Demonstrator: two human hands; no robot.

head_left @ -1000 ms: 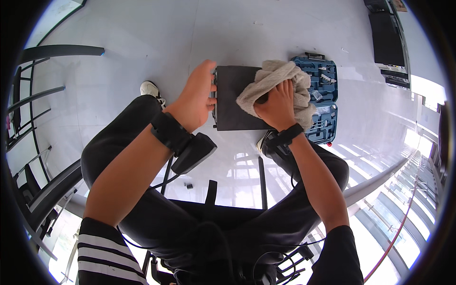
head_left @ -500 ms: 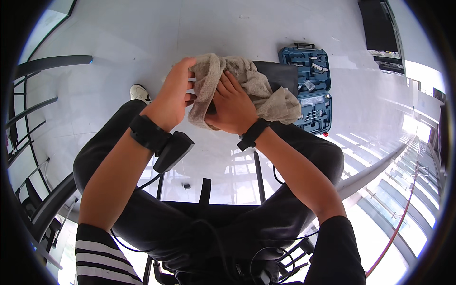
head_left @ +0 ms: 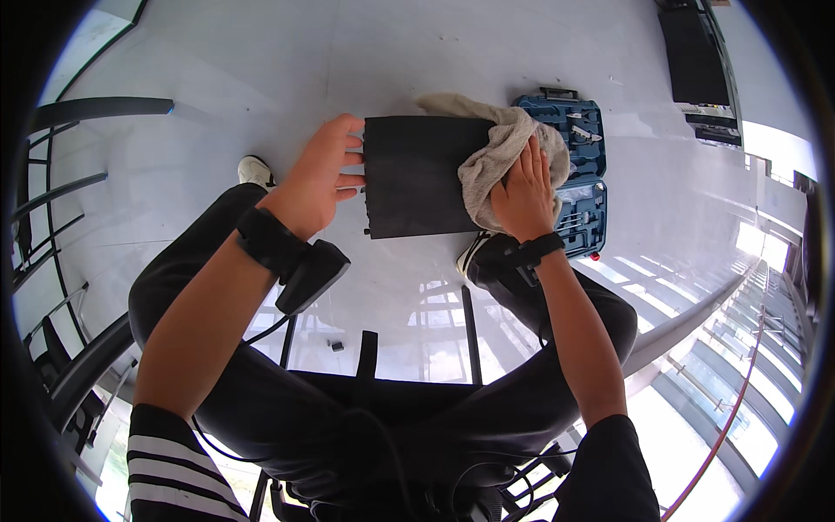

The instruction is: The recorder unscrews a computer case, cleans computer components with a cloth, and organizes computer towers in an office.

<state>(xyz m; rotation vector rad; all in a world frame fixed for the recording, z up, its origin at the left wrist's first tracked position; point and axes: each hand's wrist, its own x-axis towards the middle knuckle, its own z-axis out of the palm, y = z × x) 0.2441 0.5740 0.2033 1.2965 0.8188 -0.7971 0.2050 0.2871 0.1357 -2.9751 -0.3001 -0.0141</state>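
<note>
A flat black rectangular box (head_left: pixel 417 178) lies in front of me, between my knees. Along its left edge my left hand (head_left: pixel 317 174) rests with fingers spread, their tips against the side; what the thumb does is hidden. My right hand (head_left: pixel 524 191) lies flat on a beige towel (head_left: pixel 487 165), pressing it over the box's right end. Its fingers are stretched and the thumb stands apart. Bunched cloth covers that end, and a loose fold trails past the far edge. Both wrists wear black bands.
An opened blue tool case (head_left: pixel 587 187) with several tools lies on the floor beyond the towel at right. Black furniture legs (head_left: pixel 104 111) reach in from the left. My shoes (head_left: pixel 255 171) flank the box, and thin cables cross my lap.
My right hand has swept the towel rightward across the box, uncovering its black top. My left hand stays by the left edge, almost unmoved.
</note>
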